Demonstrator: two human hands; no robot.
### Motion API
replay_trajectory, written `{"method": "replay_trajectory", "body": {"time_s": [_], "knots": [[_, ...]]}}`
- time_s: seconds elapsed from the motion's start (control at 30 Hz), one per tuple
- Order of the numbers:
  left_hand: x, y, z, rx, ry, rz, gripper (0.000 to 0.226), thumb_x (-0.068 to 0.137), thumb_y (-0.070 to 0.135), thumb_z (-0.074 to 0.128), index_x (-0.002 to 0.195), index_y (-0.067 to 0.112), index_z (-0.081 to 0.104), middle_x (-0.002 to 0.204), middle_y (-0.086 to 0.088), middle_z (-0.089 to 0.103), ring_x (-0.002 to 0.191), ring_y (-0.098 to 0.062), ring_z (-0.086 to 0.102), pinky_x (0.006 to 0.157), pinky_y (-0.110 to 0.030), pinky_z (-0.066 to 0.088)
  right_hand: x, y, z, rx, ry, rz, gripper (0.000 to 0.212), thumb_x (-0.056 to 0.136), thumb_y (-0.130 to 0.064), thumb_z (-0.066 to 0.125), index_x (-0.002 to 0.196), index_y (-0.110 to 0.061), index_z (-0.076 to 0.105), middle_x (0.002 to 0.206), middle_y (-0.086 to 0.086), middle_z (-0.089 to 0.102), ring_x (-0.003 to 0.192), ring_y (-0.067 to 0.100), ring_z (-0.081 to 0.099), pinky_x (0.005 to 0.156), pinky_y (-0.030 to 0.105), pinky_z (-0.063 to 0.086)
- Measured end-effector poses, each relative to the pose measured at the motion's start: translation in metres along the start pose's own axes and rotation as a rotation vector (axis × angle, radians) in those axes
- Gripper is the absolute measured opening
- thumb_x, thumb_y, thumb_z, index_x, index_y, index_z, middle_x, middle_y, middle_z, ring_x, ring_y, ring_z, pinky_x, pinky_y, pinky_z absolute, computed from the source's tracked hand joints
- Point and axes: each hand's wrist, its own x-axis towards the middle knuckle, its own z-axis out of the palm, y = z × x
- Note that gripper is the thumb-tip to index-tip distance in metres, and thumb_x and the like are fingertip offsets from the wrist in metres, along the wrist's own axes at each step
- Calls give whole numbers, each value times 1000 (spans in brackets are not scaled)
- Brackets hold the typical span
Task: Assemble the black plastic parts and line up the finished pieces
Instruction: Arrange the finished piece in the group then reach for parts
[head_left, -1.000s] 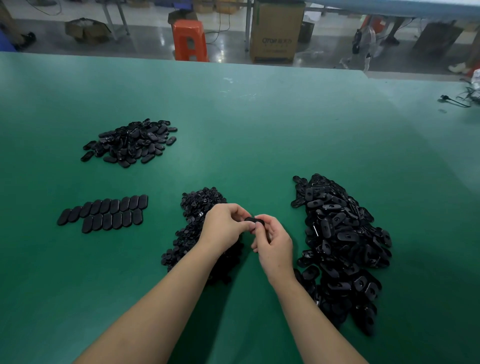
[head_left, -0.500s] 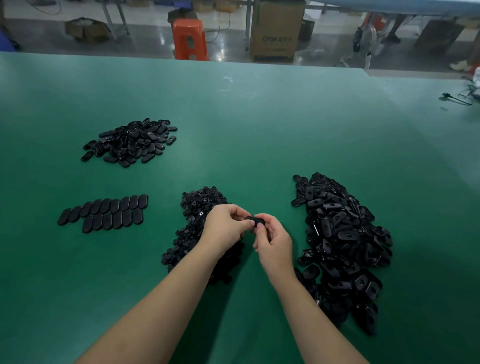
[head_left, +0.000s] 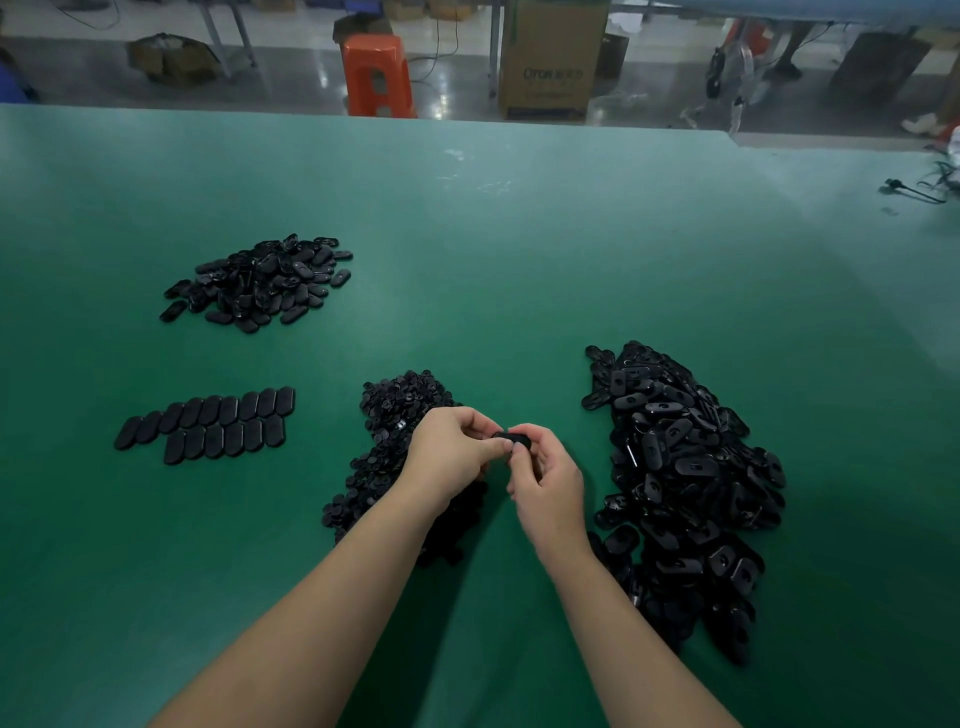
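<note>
Where both hands meet, the black part (head_left: 511, 441) sits pinched.

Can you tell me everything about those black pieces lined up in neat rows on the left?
The lined-up black pieces are flat, rounded ovals that look like smooth matte plastic. They lie flat on the green table in two tidy rows, side by side and touching, each one slanted the same way. The back row is longer than the front row. They sit to the left of the left hand, nearer than the loose heap of ovals. Nothing touches them, neither hand is near.
</note>
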Motion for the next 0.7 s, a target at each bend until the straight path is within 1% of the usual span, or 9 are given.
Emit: {"method": "replay_trajectory", "body": {"time_s": [0.07,0.13,0.2,0.3,0.43,0.57,0.7], "knots": [[-1,1,0,-8,-12,3,10,79,8,83,83,9,74,74,-10,73,57,-14,61,58,-28,56,0,0,0,-10,-1,-1,21,99,-11,58,98,-31,66,74,-12,68,63,7,59,62,27,47],[-2,1,0,-7,-21,5,6,83,5,79,84,8,74,74,-9,72,58,-14,62,59,-27,57,-1,0,0,-24,-1,-1,21,99,-13,58,97,-33,65,75,-14,68,64,4,60,62,24,46],[-2,0,-1,-5,-20,9,4,85,4,76,85,8,74,73,-7,72,56,-13,63,57,-26,57,0,1,-1,-25,2,5,21,99,-13,57,98,-32,65,77,-12,69,65,4,60,63,25,47],[-2,-1,-1,17,-6,21,5,87,6,74,84,10,75,73,-6,74,55,-14,67,59,-29,60,0,1,0,-20,-1,13,20,99,-11,57,99,-29,66,79,-9,70,66,7,60,66,29,49],[-2,-2,-1,93,19,37,9,87,11,75,80,16,74,68,-1,74,57,-16,71,63,-34,63,0,1,0,-28,-3,9,19,99,-11,57,101,-27,67,77,-11,69,65,4,60,65,26,48],[-3,0,2,184,34,70,10,85,14,74,77,19,72,63,0,73,59,-19,71,62,-34,62,-1,-1,-2,-38,-5,6,20,99,-12,58,100,-30,67,73,-16,67,63,3,58,62,25,48],[-5,2,6,227,64,77,9,83,16,73,76,19,70,63,1,72,60,-18,70,63,-34,60,-1,-2,-3,-49,0,-2,15,99,-14,60,101,-27,67,70,-17,65,62,2,57,62,28,48]]}}
